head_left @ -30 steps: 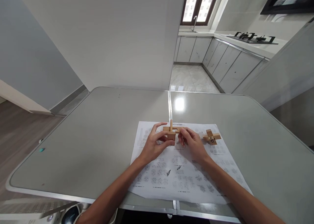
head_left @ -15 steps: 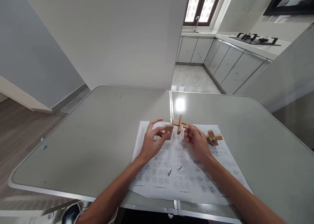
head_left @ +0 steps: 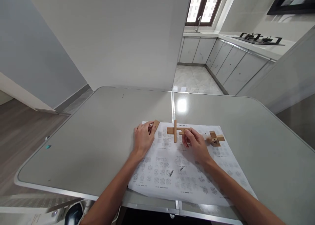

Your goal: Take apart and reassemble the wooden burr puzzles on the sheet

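My left hand (head_left: 144, 136) is closed around a flat wooden puzzle piece (head_left: 155, 124) at the upper left corner of the printed sheet (head_left: 169, 189). Part of that piece is hidden by the fingers. Between finger and thumb, my right hand (head_left: 195, 143) pinches the right end of two interlocked wooden puzzle pieces (head_left: 170, 130), which form a cross over the top of the sheet. Just right of my right hand, a burr-like cluster of wooden pieces (head_left: 214, 139) with a dark mark on one face rests on the paper.
The sheet lies on a grey folding table (head_left: 86, 146) with a metal seam (head_left: 173, 106) down its middle. A small teal bit (head_left: 48, 146) is near the left edge. Beyond stand a white wall (head_left: 123, 37) and a kitchen counter (head_left: 251, 49) with a gas hob.
My left hand has moved left and down to the sheet's corner with its piece. In my right hand the crossed pieces have turned and shifted slightly left and lower.
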Demonstrator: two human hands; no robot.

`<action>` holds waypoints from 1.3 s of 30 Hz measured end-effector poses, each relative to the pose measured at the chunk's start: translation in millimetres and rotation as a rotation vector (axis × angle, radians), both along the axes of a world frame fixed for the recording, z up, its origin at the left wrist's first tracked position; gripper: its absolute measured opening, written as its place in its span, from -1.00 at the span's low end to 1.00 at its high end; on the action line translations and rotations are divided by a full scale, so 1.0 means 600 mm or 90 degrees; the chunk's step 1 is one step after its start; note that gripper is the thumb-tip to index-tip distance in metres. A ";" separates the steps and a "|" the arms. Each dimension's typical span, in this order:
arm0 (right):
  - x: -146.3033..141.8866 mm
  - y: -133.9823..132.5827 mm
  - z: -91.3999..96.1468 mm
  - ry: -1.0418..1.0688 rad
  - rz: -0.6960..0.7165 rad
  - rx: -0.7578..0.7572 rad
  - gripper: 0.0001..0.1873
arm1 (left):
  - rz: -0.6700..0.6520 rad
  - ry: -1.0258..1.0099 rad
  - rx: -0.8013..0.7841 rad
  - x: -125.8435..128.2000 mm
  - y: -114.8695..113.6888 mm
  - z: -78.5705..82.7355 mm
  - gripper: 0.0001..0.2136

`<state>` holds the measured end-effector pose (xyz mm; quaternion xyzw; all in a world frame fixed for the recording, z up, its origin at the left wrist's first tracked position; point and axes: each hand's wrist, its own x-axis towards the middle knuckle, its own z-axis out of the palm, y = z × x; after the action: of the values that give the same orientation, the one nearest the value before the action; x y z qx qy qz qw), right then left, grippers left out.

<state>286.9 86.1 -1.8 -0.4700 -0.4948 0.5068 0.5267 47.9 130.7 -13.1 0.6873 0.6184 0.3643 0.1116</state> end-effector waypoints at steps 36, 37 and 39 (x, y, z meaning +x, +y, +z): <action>-0.008 -0.015 0.012 -0.031 0.075 0.033 -0.49 | -0.377 -0.108 0.065 0.037 -0.048 0.052 -0.19; -0.008 -0.015 0.012 -0.032 0.071 0.033 -0.49 | -0.371 -0.110 0.067 0.037 -0.048 0.052 -0.20; -0.007 -0.015 0.011 -0.031 0.059 0.031 -0.49 | -0.366 -0.113 0.068 0.037 -0.048 0.052 -0.22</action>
<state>282.9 77.1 4.6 -0.4458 -0.5406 0.5071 0.5019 70.1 101.6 18.1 0.8044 0.3664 0.4085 0.2275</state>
